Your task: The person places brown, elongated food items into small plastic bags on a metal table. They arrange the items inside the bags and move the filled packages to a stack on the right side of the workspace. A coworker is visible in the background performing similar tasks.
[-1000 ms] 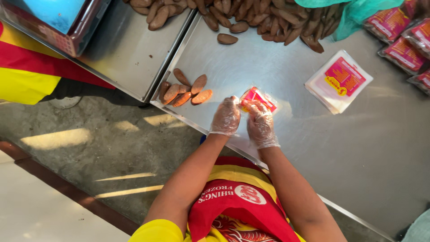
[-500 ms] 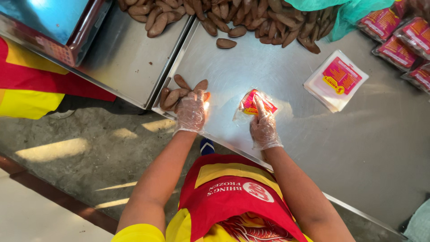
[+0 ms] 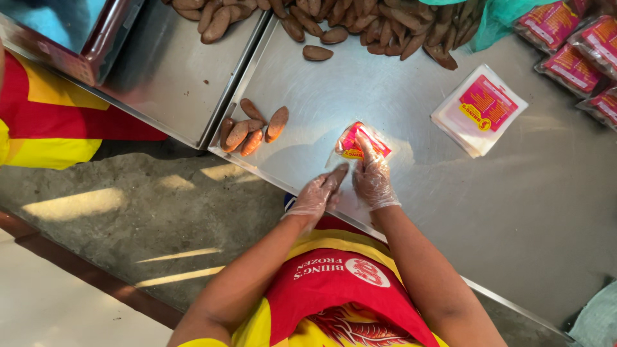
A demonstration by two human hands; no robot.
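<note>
- Near the front edge of the steel bench [image 3: 411, 212], the right hand [image 3: 373, 177] in its clear glove pinches a small clear pouch with a red and yellow label [image 3: 360, 142]; its fingers [image 3: 367, 146] close on the pouch's lower part and hold it tilted just above the metal.
- Beside it, the left hand [image 3: 316, 195], also gloved, has its fingers [image 3: 334, 177] pressed together and pointed at the pouch mouth. Whether they hold one of the brown pieces I cannot tell.
- Thin film against slick gloves looks risky: a light pinch could let the pouch slide out and drop flat, so its mouth would close.
- With the bench edge so near the wrists, anything that slips between the hands could roll off onto the concrete floor [image 3: 128, 205] below.
- A small cluster of brown oblong pieces [image 3: 252, 128] lies at the bench's left corner, beside the seam with the neighbouring tray [image 3: 167, 71]; a careless reach could nudge one over that edge.
- Well apart to the right, a stack of empty labelled pouches [image 3: 479, 109] lies flat; a sweeping arm could fan them out.
- Glare on the film hides the opening, so a piece could miss the mouth.
</note>
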